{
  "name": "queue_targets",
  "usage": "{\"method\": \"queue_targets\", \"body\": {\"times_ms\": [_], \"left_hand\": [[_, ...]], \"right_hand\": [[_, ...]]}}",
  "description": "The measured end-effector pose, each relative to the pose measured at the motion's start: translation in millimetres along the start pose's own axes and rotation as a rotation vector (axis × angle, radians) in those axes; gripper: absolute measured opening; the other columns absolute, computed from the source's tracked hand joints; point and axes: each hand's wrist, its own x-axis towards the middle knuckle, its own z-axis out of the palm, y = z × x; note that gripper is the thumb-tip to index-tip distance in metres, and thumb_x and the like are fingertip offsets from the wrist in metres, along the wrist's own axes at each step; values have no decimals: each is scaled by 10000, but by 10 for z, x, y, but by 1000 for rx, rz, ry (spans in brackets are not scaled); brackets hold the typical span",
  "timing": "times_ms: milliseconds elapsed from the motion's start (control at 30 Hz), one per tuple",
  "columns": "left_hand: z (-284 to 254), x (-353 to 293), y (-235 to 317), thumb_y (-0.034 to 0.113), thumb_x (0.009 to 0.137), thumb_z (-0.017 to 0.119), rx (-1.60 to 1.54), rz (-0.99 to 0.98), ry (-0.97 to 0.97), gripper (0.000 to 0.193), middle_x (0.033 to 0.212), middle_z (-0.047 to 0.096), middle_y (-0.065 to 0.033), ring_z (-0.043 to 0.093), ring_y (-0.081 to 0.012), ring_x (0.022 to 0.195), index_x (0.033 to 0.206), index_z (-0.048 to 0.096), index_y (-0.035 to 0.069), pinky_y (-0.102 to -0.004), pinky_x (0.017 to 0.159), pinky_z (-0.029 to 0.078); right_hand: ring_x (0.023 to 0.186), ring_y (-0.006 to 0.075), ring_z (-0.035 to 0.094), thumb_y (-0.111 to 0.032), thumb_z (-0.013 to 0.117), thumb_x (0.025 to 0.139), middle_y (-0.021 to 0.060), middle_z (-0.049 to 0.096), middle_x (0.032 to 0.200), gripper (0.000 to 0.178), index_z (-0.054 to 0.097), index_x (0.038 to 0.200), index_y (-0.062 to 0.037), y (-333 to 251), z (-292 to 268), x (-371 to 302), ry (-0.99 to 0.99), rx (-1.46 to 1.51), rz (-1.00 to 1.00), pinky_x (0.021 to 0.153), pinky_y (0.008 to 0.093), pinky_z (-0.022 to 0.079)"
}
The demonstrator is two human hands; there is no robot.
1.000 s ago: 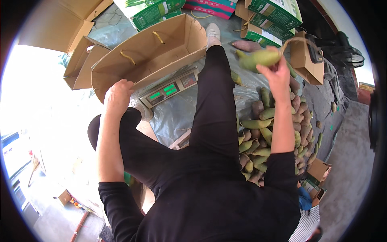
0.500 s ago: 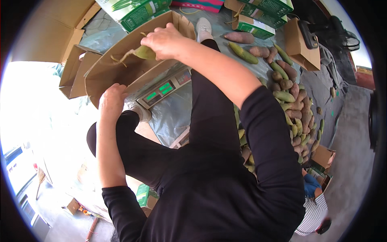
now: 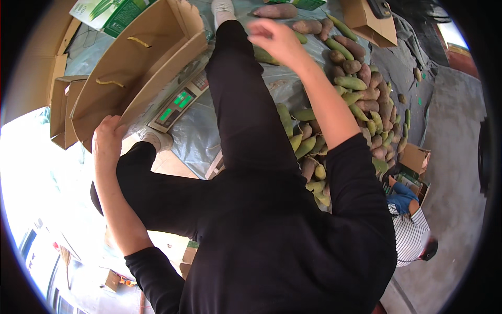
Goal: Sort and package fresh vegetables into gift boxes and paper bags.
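Note:
A deep cardboard box [image 3: 117, 102] with two yellow rope handles stands tilted on a digital scale [image 3: 175, 107] with a lit green display. My left hand [image 3: 107, 137] is closed on the near corner of the box's rim. My right hand [image 3: 277, 43] hovers over the near end of the vegetables, above a green radish [image 3: 265, 55]; its thumb and fingers are apart, slightly blurred, with nothing in them. To the right spreads a long heap of green radishes and brownish, soil-covered ones [image 3: 366, 94]. The bottom of the box is hidden.
A green printed carton [image 3: 112, 15] stands behind the box, and a smaller open carton [image 3: 65, 112] at its left. Another cardboard box [image 3: 368, 23] is at the far right. A co-worker in a striped shirt [image 3: 410, 230] bends near a box [image 3: 415, 158] at the right.
My right hand has moved right, from over the box to the radishes, and no longer holds the green radish. My left hand stays on the box. The whole view has shifted.

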Motion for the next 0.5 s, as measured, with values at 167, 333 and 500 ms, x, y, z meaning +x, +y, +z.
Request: {"method": "queue_targets", "body": {"times_ms": [167, 333, 500], "left_hand": [[71, 68, 27, 55, 763, 602, -12, 94, 36, 201, 868, 571, -187, 567, -369, 837, 947, 602, -25, -411, 731, 438], [41, 12, -31, 51, 763, 604, 16, 62, 41, 200, 873, 579, -186, 569, -371, 828, 945, 604, -31, -396, 734, 443], [82, 41, -25, 48, 756, 597, -49, 53, 59, 201, 883, 583, -181, 571, -368, 837, 944, 611, -18, -397, 734, 444]], "right_hand": [[849, 336, 627, -190, 556, 798, 157, 642, 919, 164, 631, 887, -74, 1429, -46, -1435, -296, -619, 377, 740, 444, 502], [1053, 307, 552, -102, 592, 776, 91, 600, 1075, 260, 600, 1036, -110, 1480, 262, -2504, -949, -889, 479, 844, 479, 466], [1184, 260, 413, -112, 660, 742, 47, 501, 1168, 411, 566, 1142, -132, 1379, 375, -3017, -1271, -917, 194, 890, 474, 393]]}}
